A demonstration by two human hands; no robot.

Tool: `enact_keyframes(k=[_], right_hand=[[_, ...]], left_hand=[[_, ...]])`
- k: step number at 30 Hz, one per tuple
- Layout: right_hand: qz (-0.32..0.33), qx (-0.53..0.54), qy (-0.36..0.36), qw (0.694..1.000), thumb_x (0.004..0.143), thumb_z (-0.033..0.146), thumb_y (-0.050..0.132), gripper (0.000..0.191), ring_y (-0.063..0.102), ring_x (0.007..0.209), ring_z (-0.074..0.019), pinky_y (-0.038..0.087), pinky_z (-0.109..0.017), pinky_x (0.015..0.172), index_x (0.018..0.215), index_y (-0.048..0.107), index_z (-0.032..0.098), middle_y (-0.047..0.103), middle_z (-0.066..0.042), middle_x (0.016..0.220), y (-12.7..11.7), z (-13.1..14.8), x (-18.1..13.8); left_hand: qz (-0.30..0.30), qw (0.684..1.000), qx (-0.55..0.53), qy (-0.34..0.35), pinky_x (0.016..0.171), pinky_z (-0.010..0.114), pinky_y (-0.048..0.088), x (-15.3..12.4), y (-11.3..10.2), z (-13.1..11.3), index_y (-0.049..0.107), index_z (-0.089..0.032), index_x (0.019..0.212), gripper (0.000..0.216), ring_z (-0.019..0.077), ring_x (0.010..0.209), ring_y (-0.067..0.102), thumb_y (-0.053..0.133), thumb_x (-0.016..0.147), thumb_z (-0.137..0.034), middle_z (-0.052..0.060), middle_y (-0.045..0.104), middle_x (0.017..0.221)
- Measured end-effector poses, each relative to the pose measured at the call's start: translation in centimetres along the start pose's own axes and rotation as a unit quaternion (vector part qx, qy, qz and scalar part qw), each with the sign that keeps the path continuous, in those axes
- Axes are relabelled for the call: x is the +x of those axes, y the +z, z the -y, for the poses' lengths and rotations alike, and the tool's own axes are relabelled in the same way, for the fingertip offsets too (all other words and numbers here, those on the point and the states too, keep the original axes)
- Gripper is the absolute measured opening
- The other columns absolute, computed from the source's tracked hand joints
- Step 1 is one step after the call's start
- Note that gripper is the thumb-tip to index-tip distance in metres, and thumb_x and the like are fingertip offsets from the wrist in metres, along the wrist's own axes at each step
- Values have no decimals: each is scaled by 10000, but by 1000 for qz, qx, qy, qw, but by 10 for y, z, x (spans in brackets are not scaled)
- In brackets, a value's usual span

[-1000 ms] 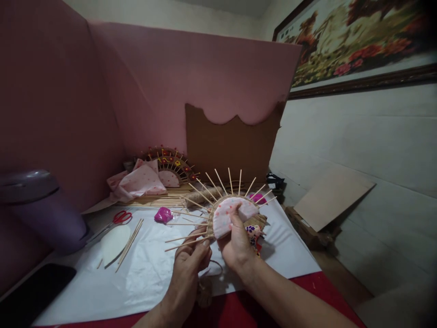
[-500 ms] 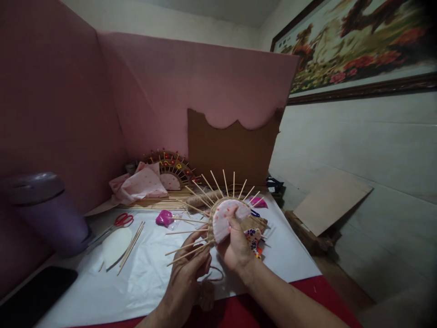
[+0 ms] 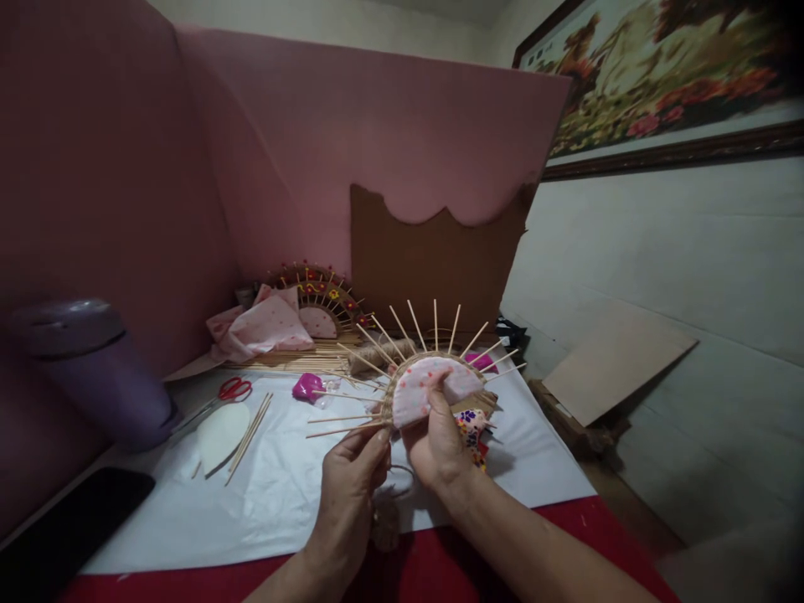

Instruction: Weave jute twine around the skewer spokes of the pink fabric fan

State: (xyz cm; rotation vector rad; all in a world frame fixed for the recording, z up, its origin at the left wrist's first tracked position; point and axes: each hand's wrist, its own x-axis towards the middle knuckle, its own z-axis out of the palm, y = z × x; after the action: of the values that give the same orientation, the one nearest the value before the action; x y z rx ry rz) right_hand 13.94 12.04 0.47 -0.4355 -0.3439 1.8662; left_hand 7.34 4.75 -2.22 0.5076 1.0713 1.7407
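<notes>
My right hand (image 3: 440, 440) grips a half-round fan-shaped piece (image 3: 418, 387), its thumb flat on the face and its fingers behind. Pale cloth with pink-orange dots covers the face. Twine (image 3: 390, 400) is wound along the curved rim, and thin wooden sticks (image 3: 435, 327) radiate from it. At the lower left corner my left hand (image 3: 355, 469) is closed, thumb and forefinger pinched on the twine by the lowest stick (image 3: 339, 432). Its other fingers are partly hidden. A loose loop of twine (image 3: 402, 471) hangs below, between the hands, leading towards a blurred small ball (image 3: 384, 526).
On the white sheet (image 3: 276, 502) lie red-handled scissors (image 3: 234, 389), a white oval piece (image 3: 221, 435), loose sticks (image 3: 249, 440) and a magenta packet (image 3: 307, 387). A purple bottle (image 3: 119, 385) and black phone (image 3: 81, 523) are left. Behind stand a decorated fan (image 3: 320, 293), spotted cloth (image 3: 270, 322) and twine roll (image 3: 377, 358).
The half-round piece has turned clockwise, its flat edge now closer to level. My left hand has stayed at its lower left corner. The camera view has shifted slightly.
</notes>
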Motion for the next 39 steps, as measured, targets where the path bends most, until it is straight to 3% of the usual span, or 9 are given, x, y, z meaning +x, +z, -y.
enact_keyframes(k=[6, 18, 23, 29, 36, 39], right_hand=[[-14, -6, -15, 1000, 623, 406, 695, 284, 581, 629, -98, 488, -219, 591, 803, 571, 225, 619, 52, 687, 6, 0, -1], [-25, -83, -76, 993, 591, 445, 712, 347, 532, 579, -63, 432, -166, 518, 814, 559, 227, 588, 71, 692, -2, 1, -3], [51, -102, -22, 993, 507, 350, 784, 365, 523, 536, -84, 399, -188, 477, 749, 562, 191, 593, 62, 616, -7, 5, 1], [131, -98, 112, 980, 568, 371, 755, 313, 330, 314, -16, 296, -164, 377, 598, 553, 134, 545, 60, 453, -10, 13, 4], [120, -50, 121, 984, 688, 349, 678, 236, 487, 401, -61, 419, -182, 473, 718, 584, 134, 587, 22, 482, -14, 16, 10], [103, -45, 115, 987, 682, 295, 690, 209, 523, 444, -67, 421, -174, 468, 725, 587, 119, 614, -6, 546, -14, 18, 12]], left_hand=[[-10, 999, 36, 20, 411, 156, 264, 4, -4, 1, 671, -109, 696, 214, 42, 426, 370, 720, 624, -304, -41, 500, 475], [-16, 999, 32, 20, 371, 159, 172, 3, -1, -3, 603, -109, 581, 272, 26, 383, 258, 716, 609, -354, -65, 412, 422], [-28, 992, 96, 83, 400, 158, 271, 3, -4, -19, 653, -114, 610, 232, 52, 432, 331, 706, 629, -339, -48, 429, 447], [-19, 931, 267, 246, 498, 204, 409, -8, -10, -32, 725, -196, 799, 162, 125, 528, 487, 663, 681, -288, 11, 616, 619], [-38, 892, 305, 332, 546, 224, 453, -3, -17, -34, 738, -254, 805, 170, 167, 559, 581, 669, 659, -201, 15, 690, 688], [-27, 829, 354, 432, 614, 248, 463, -1, -24, -33, 742, -245, 825, 213, 193, 616, 613, 675, 648, -149, 47, 704, 710]])
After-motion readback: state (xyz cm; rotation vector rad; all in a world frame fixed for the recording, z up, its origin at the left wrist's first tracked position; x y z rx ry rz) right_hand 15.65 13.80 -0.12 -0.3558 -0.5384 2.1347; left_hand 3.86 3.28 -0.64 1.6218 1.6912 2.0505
